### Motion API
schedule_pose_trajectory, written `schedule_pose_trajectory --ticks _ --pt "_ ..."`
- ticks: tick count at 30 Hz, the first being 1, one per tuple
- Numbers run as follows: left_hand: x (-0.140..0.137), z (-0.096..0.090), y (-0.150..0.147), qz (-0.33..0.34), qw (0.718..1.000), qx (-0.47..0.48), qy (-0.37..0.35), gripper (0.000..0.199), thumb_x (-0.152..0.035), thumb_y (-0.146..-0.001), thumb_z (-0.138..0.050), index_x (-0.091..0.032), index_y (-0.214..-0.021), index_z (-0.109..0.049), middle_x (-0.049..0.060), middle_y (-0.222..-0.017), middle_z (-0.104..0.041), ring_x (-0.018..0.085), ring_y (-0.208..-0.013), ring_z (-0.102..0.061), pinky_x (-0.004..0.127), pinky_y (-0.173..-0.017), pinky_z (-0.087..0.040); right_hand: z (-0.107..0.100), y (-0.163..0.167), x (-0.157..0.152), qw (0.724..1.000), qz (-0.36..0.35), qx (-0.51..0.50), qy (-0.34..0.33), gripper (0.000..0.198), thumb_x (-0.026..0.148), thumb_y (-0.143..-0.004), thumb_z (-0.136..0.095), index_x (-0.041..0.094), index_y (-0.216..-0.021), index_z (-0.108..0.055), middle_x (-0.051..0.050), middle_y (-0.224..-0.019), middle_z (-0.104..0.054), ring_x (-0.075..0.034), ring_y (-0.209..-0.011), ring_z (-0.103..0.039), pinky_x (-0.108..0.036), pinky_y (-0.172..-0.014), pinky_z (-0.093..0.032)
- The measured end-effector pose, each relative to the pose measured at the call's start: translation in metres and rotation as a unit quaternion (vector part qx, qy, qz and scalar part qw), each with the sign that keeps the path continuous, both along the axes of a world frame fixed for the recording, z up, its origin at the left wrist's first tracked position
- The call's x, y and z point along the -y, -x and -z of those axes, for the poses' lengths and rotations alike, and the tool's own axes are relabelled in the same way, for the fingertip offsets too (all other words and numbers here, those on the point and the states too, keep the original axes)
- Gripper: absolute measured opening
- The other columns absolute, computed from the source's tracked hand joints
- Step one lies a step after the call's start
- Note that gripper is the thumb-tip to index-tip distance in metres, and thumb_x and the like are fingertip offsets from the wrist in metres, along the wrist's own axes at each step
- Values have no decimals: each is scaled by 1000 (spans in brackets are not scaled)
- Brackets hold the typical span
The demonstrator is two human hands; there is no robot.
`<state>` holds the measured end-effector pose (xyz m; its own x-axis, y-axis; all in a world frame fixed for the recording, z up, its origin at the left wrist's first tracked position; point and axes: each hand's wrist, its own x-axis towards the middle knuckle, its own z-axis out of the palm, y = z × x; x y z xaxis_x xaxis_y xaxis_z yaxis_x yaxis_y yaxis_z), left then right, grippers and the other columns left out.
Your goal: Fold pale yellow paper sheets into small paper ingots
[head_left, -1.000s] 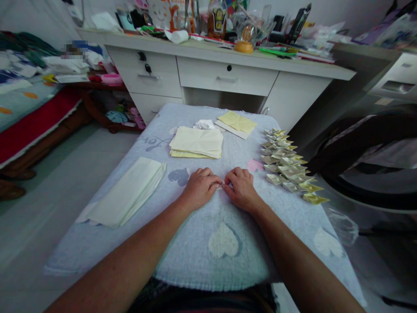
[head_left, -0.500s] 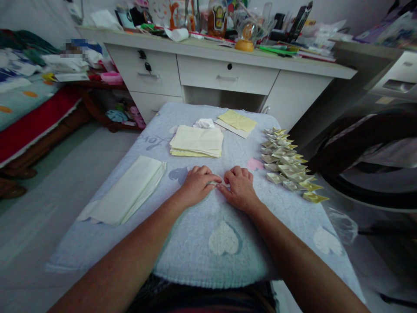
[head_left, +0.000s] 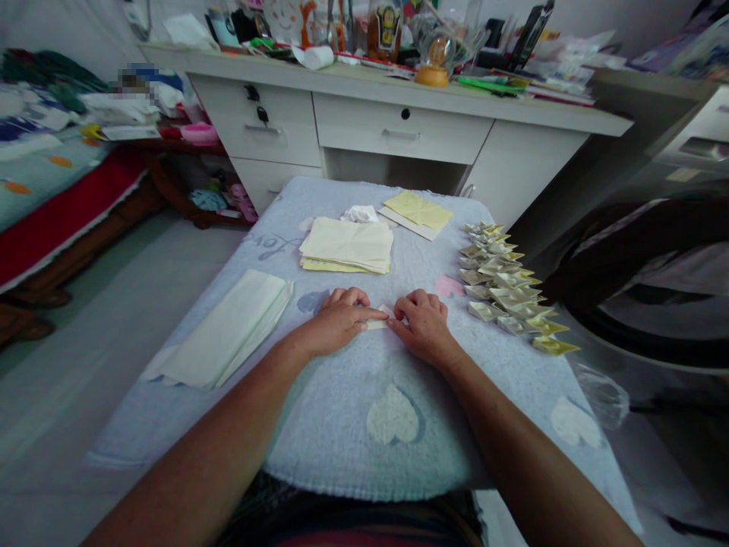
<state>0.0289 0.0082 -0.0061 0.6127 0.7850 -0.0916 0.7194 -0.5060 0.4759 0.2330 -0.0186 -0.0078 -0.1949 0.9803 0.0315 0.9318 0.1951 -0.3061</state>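
A small piece of folded cream paper [head_left: 377,324] lies on the cloth between my hands, partly covered by fingers. My left hand [head_left: 340,317] is at its left end, the index finger stretched over the paper and the thumb at its near edge. On the right end, my right hand [head_left: 424,323] is closed, thumb and curled fingers pressing the paper. Beyond my hands sits a stack of cream and yellow paper sheets [head_left: 347,243]. Rows of small folded paper boats [head_left: 504,285] stand to the right.
A blue patterned cloth [head_left: 342,425] covers the table. On its left lies a thick folded stack of pale paper [head_left: 228,327]. At the back are crumpled white paper [head_left: 360,214] and a yellow sheet [head_left: 418,210]. A white desk [head_left: 399,137] stands behind, a front-loading washing machine [head_left: 683,175] at right.
My hands have moved slightly apart, showing more of the folded paper between them. The left index finger now reaches straighter across it. The view has shifted a little.
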Motion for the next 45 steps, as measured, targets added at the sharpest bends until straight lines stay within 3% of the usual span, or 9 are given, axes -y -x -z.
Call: schedule_pose_trajectory --ticks 15,22,25,32,38,43,45 --pt "-2 3 1 -3 999 34 0 45 -18 -86 -48 -45 -118 -63 2 -115 -51 22 -107 -41 40 -98 -32 -6 -25 -4 997 -27 -54 38 15 21 -85 -56 25 -94 -68 -7 -107 -54 -24 -101 -47 -40 -87 -33" --pt "2 2 1 -4 998 55 -17 45 -17 -85 -49 -35 -125 -60 3 -114 -55 22 -108 -43 40 -98 -32 -6 -25 0 989 -72 -127 -22 14 22 -84 -57 20 -96 -65 -6 -102 -57 -22 -99 -46 -36 -88 -33" --pt "2 2 1 -12 997 78 -17 46 -18 -84 -49 -30 -128 -56 4 -117 -58 23 -109 -45 40 -98 -34 -3 -18 2 983 -130 -124 -40 27 24 -81 -64 23 -109 -63 -6 -110 -57 -23 -104 -45 -37 -90 -32" --pt "0 1 0 -51 987 154 -1 37 -20 -86 -46 -23 -121 -58 5 -112 -65 22 -105 -53 40 -97 -39 11 -11 -3 984 -150 -87 -46 25 23 -86 -61 22 -111 -65 -7 -112 -61 -22 -102 -49 -37 -88 -32" --pt "1 6 1 -41 981 191 -1 34 -19 -73 -65 -20 -108 -62 4 -104 -64 21 -97 -57 36 -89 -46 8 -11 -4 981 -145 -120 -50 21 26 -93 -52 21 -109 -65 -7 -105 -65 -19 -96 -54 -34 -86 -35" --pt "0 6 -2 -57 962 266 -18 12 -23 -82 -60 -19 -90 -68 3 -94 -61 17 -91 -59 30 -83 -46 3 -8 -2 971 -153 -167 -71 19 24 -95 -48 17 -95 -65 -5 -89 -65 -17 -86 -57 -30 -81 -39" --pt "0 4 -3 -69 955 290 -17 13 -25 -84 -59 -18 -83 -69 3 -90 -63 16 -89 -59 29 -80 -46 0 -7 -1 970 -148 -176 -82 19 23 -94 -46 17 -90 -64 -4 -85 -64 -16 -82 -56 -30 -79 -40"
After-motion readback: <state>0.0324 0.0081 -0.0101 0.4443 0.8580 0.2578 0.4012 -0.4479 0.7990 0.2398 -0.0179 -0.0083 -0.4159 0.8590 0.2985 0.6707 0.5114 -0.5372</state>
